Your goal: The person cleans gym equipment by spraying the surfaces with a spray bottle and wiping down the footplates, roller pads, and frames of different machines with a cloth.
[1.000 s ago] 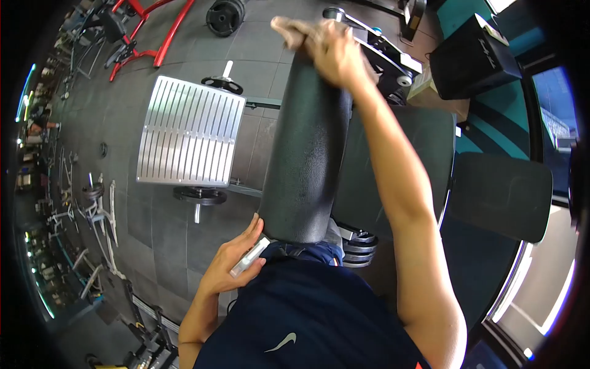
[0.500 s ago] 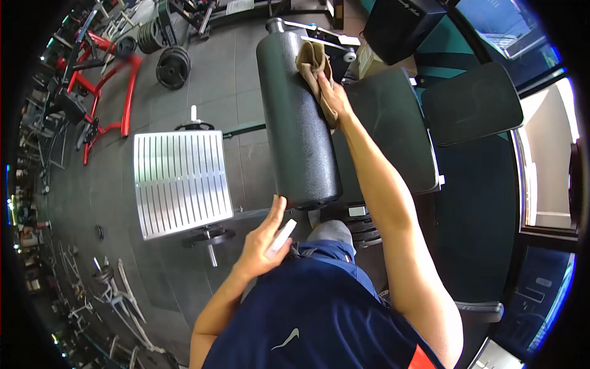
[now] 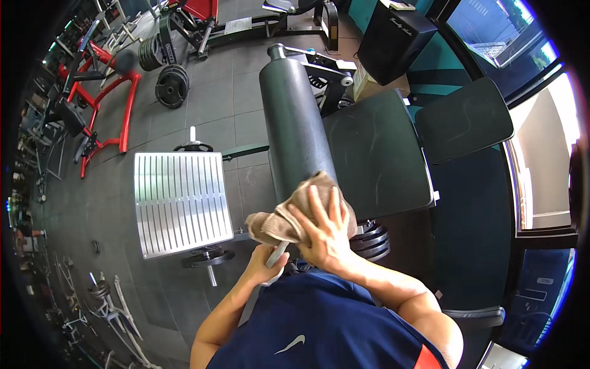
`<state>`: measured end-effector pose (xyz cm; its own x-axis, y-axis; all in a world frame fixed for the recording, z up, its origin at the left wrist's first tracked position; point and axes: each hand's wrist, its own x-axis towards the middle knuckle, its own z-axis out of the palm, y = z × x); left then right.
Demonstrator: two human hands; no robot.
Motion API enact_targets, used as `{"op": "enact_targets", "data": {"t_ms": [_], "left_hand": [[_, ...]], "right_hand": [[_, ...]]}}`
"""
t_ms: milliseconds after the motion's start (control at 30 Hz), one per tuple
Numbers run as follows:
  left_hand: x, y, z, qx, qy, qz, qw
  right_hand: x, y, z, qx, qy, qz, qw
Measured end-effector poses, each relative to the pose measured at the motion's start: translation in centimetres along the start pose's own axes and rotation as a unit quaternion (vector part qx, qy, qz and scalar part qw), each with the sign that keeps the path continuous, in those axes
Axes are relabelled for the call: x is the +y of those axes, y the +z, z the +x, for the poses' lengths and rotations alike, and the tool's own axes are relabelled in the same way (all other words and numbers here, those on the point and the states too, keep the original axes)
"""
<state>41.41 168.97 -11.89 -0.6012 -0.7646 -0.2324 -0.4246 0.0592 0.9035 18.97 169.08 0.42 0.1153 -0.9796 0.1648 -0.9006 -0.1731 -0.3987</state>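
Observation:
A brown cloth (image 3: 301, 206) is bunched over the near end of a long black roller pad (image 3: 298, 123). My right hand (image 3: 326, 237) holds the cloth against that end, its fingers spread across the fabric. Just below and to the left, my left hand (image 3: 265, 265) is closed around a slim white object (image 3: 278, 253), whose kind I cannot make out. The cloth's loose fold hangs close above the left hand. Beside the roller, on its right, is a wide black seat pad (image 3: 378, 154).
A slotted metal footplate (image 3: 181, 203) stands to the left, with a weight plate (image 3: 208, 257) below it. Farther off are a red machine frame (image 3: 126, 114), upright plates (image 3: 172, 86) and a black speaker (image 3: 396, 43). A second black pad (image 3: 464, 120) lies right.
My right hand has drawn the cloth from the roller's far part down to its near end, the fingers now spread wider. My left hand has shifted slightly downward, still with the white object.

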Motion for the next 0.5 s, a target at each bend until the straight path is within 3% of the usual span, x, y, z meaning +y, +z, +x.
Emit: {"op": "enact_targets", "data": {"t_ms": [133, 200, 267, 333, 433, 500], "left_hand": [[3.9, -0.8, 0.4, 0.055, 0.010, -0.108, 0.993], [5.4, -0.9, 0.4, 0.061, -0.018, -0.080, 0.995], [6.3, -1.8, 0.3, 0.088, -0.022, -0.020, 0.996], [9.4, -3.4, 0.6, 0.143, -0.010, 0.008, 0.990], [16.3, -6.6, 2.5, 0.175, -0.033, 0.020, 0.984], [19.7, -9.3, 5.5, 0.163, 0.077, 0.227, 0.957]], "right_hand": [[3.2, 0.4, 4.7, 0.000, -0.042, 0.035, 0.999], [6.2, 1.2, 9.9, 0.011, -0.062, 0.039, 0.997], [10.9, 3.3, 18.6, 0.086, -0.128, 0.016, 0.988], [14.7, 6.7, 27.6, 0.172, -0.122, -0.020, 0.977], [16.1, 6.2, 33.7, 0.173, 0.033, 0.155, 0.972], [16.5, 4.7, 32.9, 0.125, 0.108, 0.263, 0.950]]}}
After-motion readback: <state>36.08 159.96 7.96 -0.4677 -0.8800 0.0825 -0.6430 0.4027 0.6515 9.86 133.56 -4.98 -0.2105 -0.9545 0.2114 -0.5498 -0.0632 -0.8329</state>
